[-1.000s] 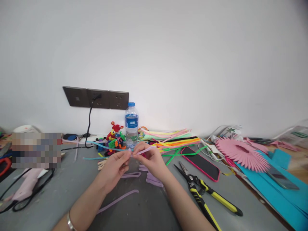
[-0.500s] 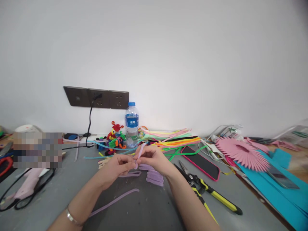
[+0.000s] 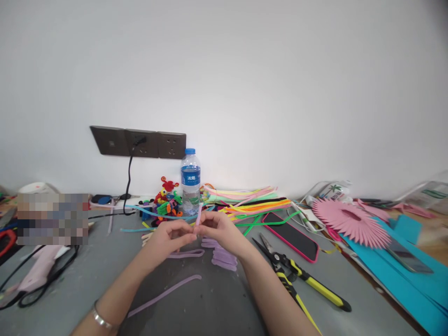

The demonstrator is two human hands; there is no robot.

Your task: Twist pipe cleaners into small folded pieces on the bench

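Observation:
Both my hands meet above the middle of the grey table, fingertips touching. My left hand [image 3: 175,239] and my right hand [image 3: 219,231] pinch a light purple pipe cleaner [image 3: 199,215], whose end sticks up between the fingers; its lower part is hidden. Just beyond and below my right hand lies a stack of folded purple pipe cleaners [image 3: 224,258]. A looped purple one [image 3: 189,254] lies beside my left hand. Nearer the front, a single purple pipe cleaner [image 3: 164,296] rests on the table.
Behind my hands stands a water bottle [image 3: 191,184], beside colourful pipe-cleaner figures [image 3: 167,203] and a bundle of coloured pipe cleaners [image 3: 255,200]. To the right are a phone [image 3: 292,237], yellow-black pliers [image 3: 322,290] and a pink pleated ring [image 3: 352,221]. A pink glue gun [image 3: 40,270] lies left.
The pipe cleaner's raised end now stands more upright and sits slightly further left. My fingertips have shifted slightly around it. The whole view has moved a little.

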